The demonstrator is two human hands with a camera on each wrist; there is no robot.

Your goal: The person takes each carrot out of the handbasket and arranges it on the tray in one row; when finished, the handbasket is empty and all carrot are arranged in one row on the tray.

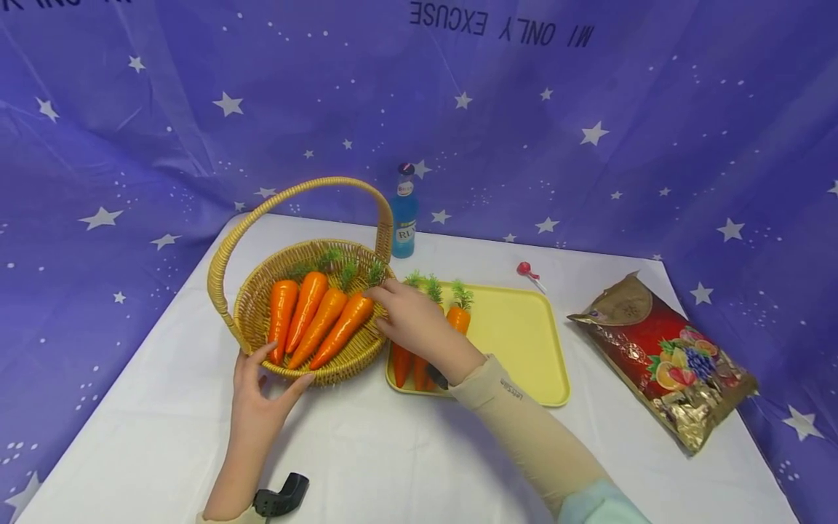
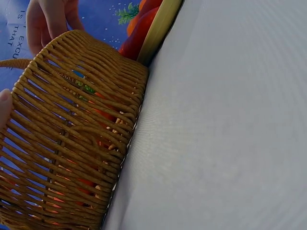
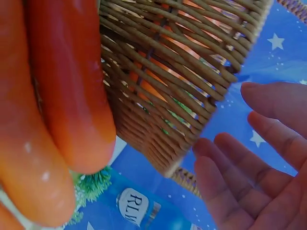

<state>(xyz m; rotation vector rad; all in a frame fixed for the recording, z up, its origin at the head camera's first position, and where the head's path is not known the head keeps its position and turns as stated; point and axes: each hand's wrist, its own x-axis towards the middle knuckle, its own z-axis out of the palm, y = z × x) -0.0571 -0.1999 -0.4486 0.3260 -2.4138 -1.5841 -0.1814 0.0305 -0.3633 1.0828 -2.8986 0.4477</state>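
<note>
A wicker basket [image 1: 353, 367] with a tall arched handle holds several orange toy carrots [image 1: 317, 327] with green tops. My left hand [image 1: 252, 404] holds the basket's near rim, thumb and fingers spread along it; in the left wrist view its thumb [image 2: 5, 108] lies at the rim. My right hand [image 1: 419, 324] is over the basket's right rim, close to the rightmost carrot's top. In the right wrist view that hand [image 3: 264, 182] has loosely bent, spread fingers, nothing between them. Beneath the right forearm, more carrots [image 1: 458, 318] lie on a yellow tray [image 1: 517, 349], partly hidden.
Behind the basket stands a blue bottle [image 1: 404, 218]. A red lollipop [image 1: 526, 269] lies beyond the tray, and a red and gold bag [image 1: 668, 356] lies at the right. A white cloth covers the table [image 1: 353, 451]; a starry purple curtain [image 1: 524, 131] hangs behind.
</note>
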